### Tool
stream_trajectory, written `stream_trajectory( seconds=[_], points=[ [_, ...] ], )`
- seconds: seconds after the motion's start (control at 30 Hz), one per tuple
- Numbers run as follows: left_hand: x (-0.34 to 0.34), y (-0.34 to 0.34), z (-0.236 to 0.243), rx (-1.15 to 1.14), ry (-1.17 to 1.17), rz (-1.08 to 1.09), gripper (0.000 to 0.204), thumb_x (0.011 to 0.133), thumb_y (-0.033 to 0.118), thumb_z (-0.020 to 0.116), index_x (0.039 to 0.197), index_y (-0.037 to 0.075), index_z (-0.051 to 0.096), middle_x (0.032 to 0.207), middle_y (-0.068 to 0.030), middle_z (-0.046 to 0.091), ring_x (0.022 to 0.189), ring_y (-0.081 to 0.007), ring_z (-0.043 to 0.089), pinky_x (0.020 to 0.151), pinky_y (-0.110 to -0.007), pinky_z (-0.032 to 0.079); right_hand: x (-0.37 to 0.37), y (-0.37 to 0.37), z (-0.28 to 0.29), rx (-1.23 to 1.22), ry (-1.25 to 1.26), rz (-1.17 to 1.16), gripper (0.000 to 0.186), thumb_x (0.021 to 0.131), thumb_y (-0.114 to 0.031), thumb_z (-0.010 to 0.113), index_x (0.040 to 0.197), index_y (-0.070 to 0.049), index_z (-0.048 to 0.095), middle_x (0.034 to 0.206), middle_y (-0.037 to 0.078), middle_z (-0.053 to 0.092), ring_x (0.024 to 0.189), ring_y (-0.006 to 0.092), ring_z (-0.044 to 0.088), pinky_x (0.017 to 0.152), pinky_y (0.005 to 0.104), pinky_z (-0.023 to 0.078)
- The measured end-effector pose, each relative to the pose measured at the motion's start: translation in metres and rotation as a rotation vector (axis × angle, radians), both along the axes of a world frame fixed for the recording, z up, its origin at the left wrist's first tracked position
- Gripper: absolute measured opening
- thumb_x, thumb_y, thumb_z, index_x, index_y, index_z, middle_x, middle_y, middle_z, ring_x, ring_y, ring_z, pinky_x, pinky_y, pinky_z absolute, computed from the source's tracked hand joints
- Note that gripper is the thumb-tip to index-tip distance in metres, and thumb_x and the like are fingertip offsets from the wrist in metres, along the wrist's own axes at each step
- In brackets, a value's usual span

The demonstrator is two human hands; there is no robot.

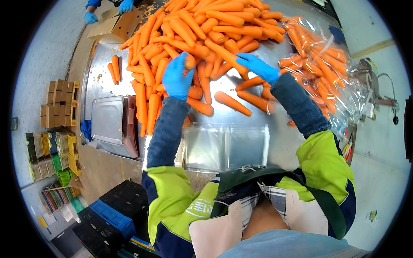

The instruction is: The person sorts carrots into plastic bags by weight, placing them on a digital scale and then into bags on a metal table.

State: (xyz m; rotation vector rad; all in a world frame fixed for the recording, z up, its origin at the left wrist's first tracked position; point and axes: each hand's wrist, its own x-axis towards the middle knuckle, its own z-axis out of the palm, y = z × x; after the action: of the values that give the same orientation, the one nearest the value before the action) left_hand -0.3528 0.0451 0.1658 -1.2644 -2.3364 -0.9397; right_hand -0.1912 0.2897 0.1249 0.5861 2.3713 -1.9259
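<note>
Both my hands wear blue gloves and reach over a large heap of orange carrots (180, 30) on a metal table. My left hand (177, 79) is closed round a carrot (189, 61), whose blunt end shows between thumb and fingers. To its right, my right hand (260, 68) grips the thick end of a long carrot (226, 55) that slants up and left across the pile. Several loose carrots, one of them a single carrot (232, 103), lie nearer to me. Flat clear plastic bags (247, 148) rest at the table's front edge.
Clear bags filled with carrots (320, 64) crowd the right side. A scale with a metal plate (107, 120) stands at left. Beyond, another person's gloved hands (125, 6) are at a cardboard box (114, 28). Black and blue crates (112, 217) stand lower left.
</note>
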Motion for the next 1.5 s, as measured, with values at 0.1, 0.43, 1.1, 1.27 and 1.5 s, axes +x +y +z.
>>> stream_trajectory(
  seconds=[0.1, 0.43, 1.1, 1.27, 1.5],
  points=[
    [0.044, -0.024, 0.04, 0.341, -0.426, 0.031, 0.044, 0.078, 0.012, 0.078, 0.118, 0.003, 0.062, 0.097, -0.0062, 0.063, 0.088, -0.0161, 0.062, 0.079, -0.028, 0.051, 0.064, -0.027, 0.014, -0.542, 0.01, -0.065, 0.058, 0.097, -0.026, 0.055, 0.147, -0.003, 0.033, 0.14, 0.01, 0.045, 0.126, 0.0195, 0.046, 0.102, 0.0319, 0.043],
    [0.167, -0.025, -0.005, 0.524, -1.442, -0.043, 0.025, 0.088, 0.023, 0.07, 0.097, 0.0, 0.067, 0.083, -0.0062, 0.066, 0.071, -0.0122, 0.061, 0.065, -0.024, 0.05, 0.15, -0.133, 0.038, -0.568, -0.05, 0.124, 0.055, 0.083, -0.034, 0.072, 0.121, -0.001, 0.05, 0.107, 0.007, 0.059, 0.09, 0.011, 0.059, 0.079, 0.0236, 0.048],
    [0.144, -0.225, -0.095, 0.282, -0.668, 0.483, 0.033, 0.099, 0.028, 0.044, 0.085, 0.006, 0.063, 0.067, -0.0129, 0.063, 0.06, -0.0309, 0.061, 0.06, -0.04, 0.048, 0.046, -0.261, 0.07, 0.644, 0.179, 0.48, 0.085, 0.069, -0.026, 0.07, 0.146, -0.016, 0.036, 0.113, 0.02, 0.056, 0.106, 0.038, 0.057, 0.089, 0.0435, 0.046],
    [0.178, -0.29, -0.091, 0.171, -0.882, 0.487, 0.039, 0.098, 0.034, 0.043, 0.082, 0.005, 0.064, 0.077, -0.0179, 0.065, 0.071, -0.0366, 0.062, 0.068, -0.044, 0.048, -0.137, -0.346, 0.061, 0.759, 0.322, 0.53, 0.08, 0.067, -0.033, 0.072, 0.139, -0.011, 0.042, 0.115, 0.022, 0.058, 0.103, 0.0393, 0.059, 0.086, 0.0466, 0.048],
    [0.218, -0.346, -0.072, 0.638, -1.393, 0.532, 0.035, 0.098, 0.029, 0.054, 0.078, 0.001, 0.059, 0.065, -0.0014, 0.056, 0.059, -0.0066, 0.047, 0.056, -0.027, 0.041, -0.34, -0.481, 0.03, 0.984, 0.173, 0.677, 0.071, 0.063, -0.047, 0.076, 0.116, -0.002, 0.06, 0.112, 0.023, 0.06, 0.105, 0.038, 0.059, 0.087, 0.0441, 0.048]
  ],
)
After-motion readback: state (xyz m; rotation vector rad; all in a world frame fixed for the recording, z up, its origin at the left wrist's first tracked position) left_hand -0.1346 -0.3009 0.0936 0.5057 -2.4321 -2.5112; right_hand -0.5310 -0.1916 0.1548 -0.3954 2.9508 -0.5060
